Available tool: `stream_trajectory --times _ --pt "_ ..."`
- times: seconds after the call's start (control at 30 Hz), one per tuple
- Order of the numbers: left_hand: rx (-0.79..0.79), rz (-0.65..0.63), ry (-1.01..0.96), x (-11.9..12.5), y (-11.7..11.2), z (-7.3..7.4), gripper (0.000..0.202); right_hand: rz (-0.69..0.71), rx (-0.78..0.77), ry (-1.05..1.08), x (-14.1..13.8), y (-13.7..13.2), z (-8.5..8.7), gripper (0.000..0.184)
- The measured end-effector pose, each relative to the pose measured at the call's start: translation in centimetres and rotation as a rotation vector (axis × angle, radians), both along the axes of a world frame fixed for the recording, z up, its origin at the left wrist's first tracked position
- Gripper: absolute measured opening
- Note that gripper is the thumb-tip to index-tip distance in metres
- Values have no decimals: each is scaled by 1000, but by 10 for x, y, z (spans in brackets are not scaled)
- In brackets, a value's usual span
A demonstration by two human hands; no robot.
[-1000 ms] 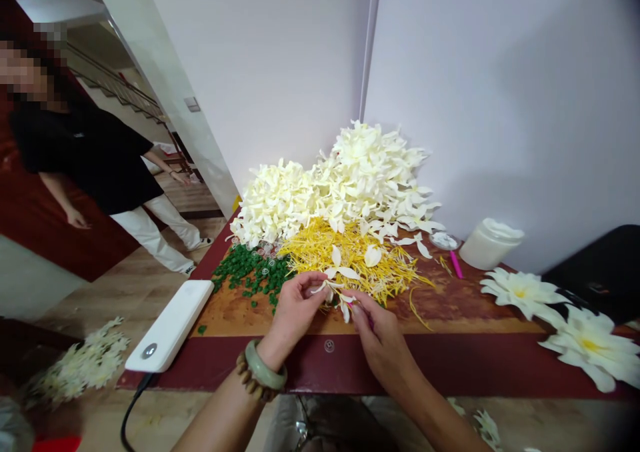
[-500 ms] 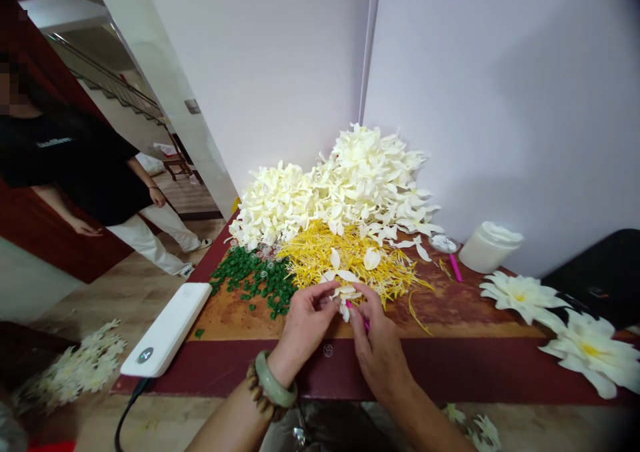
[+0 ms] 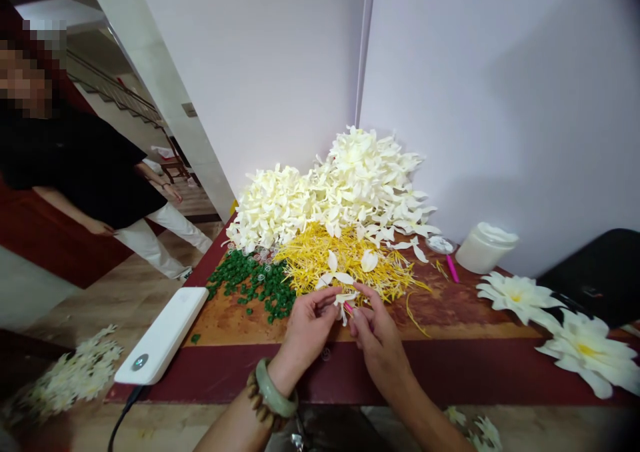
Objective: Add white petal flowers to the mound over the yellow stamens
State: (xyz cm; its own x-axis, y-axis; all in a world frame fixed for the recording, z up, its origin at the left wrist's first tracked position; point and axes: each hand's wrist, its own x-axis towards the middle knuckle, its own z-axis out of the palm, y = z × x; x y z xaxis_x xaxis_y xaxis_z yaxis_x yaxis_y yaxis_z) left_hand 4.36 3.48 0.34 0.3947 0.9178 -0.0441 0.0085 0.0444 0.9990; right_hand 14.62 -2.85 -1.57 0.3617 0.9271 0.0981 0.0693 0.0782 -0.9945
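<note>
Left grip [image 3: 306, 337] on white petals [image 3: 345, 300]

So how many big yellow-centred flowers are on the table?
2 flowers, both at the right end of the table: one nearer the wall, one at the front edge.

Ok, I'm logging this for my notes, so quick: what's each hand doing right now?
Left hand: closed, pinching white petals.
Right hand: closed, holding a pink stick.

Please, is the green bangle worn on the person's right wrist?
No, the green bangle is on the left wrist, beside a brown bead bracelet.
</note>
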Motion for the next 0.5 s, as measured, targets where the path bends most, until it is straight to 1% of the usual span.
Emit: stream_trajectory --times 0.1,0.23,0.3,0.37,0.43,0.5 --pt "11 -23 13 0 -3 -2 24 21 -4 62 0 1 -2 38" --pt "115 -57 64 2 -11 -9 28 10 -9 140 -1 2 -6 40" --pt "117 -86 39 3 -14 -10 30 13 -8 195 0 3 -6 41" --pt "57 -152 -17 3 -16 -7 33 37 -27 283 1 3 -4 43" --pt "-32 -194 -80 0 -15 -4 40 67 -73 377 4 4 -2 44" --pt "-97 -154 -128 -7 -13 -2 53 81 -124 441 6 5 2 44"
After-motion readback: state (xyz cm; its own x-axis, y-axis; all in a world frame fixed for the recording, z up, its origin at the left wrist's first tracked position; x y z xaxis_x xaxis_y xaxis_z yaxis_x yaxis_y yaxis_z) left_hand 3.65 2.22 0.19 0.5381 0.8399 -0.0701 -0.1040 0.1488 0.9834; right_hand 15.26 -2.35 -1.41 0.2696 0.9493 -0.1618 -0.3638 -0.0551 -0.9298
